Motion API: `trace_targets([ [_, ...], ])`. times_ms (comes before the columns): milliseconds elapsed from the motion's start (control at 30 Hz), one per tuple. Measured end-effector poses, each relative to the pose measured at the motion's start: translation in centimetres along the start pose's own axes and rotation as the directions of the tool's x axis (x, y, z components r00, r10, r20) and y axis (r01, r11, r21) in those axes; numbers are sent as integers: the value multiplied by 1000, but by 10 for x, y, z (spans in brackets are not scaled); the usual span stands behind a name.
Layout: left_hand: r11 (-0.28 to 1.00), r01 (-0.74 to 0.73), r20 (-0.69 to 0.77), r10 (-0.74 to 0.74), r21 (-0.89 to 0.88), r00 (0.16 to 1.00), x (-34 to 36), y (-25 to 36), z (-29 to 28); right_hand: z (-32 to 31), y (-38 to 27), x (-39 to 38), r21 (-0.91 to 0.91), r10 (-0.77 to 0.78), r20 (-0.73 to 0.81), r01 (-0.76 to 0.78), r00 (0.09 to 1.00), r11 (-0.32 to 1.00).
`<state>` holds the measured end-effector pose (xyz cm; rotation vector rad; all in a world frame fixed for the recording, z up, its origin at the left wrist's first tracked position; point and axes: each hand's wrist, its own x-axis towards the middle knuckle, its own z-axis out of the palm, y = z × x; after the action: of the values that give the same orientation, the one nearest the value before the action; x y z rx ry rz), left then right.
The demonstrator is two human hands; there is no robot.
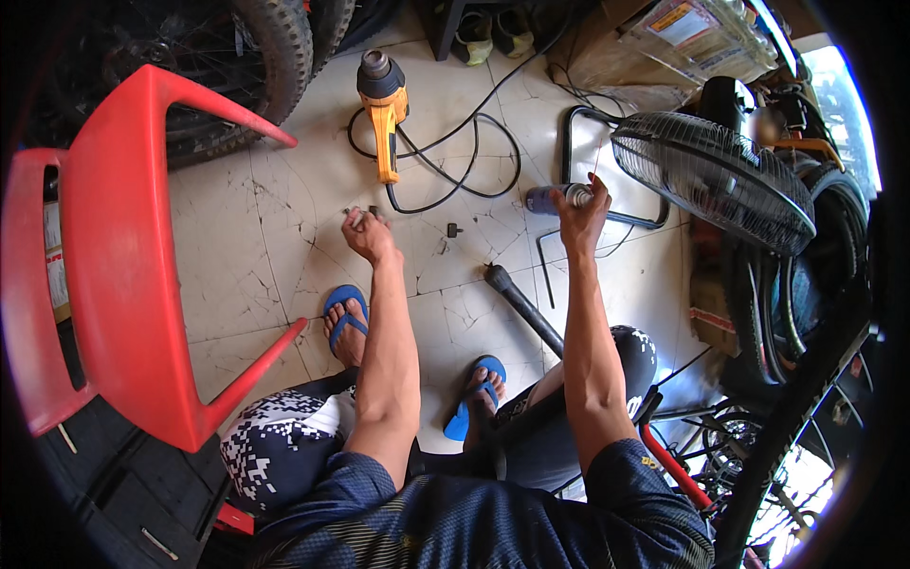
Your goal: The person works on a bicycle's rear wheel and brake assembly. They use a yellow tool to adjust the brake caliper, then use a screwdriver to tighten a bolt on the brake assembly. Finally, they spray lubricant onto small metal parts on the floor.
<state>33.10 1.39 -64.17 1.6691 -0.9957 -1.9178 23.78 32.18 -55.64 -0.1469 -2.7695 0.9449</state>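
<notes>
My left hand (369, 234) is closed on a small metal part (373, 211), whose dark end sticks out past the fingers; its exact kind is hidden. In my right hand (584, 216) is a spray can (545, 199), tipped on its side, with a thin red straw (599, 156) at its nozzle. A small black piece (453, 230) lies on the tiles between my hands. Beyond my left hand stands a yellow and black heat gun (384, 114), its cord (464, 175) looped on the floor. Close to the can lies an L-shaped hex key (545, 270).
A black tube (521, 308) lies near my right knee. On the left stands a red plastic chair (123, 247), with bicycle wheels (284, 76) behind it. To the right are a caged fan (711, 175), a bent black frame (566, 142), wrapped boxes (673, 47) and bicycle parts (749, 417).
</notes>
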Motion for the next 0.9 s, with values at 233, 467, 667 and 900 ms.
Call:
trace_targets([
  [233,995,-41,-6,41,-96,999,-1,53,38,-18,-39,-6,-461,-293,-285,137,913,877],
  [467,890,439,-25,-445,-125,895,14,36,60,97,-31,-48,174,674,586,-883,449,437],
  [667,917,357,114,-341,-179,933,40,8,86,172,-9,-7,605,509,634,-783,582,142],
  [900,900,435,348,-408,1,844,45,13,133,149,-19,-8,-26,126,459,-129,879,991],
])
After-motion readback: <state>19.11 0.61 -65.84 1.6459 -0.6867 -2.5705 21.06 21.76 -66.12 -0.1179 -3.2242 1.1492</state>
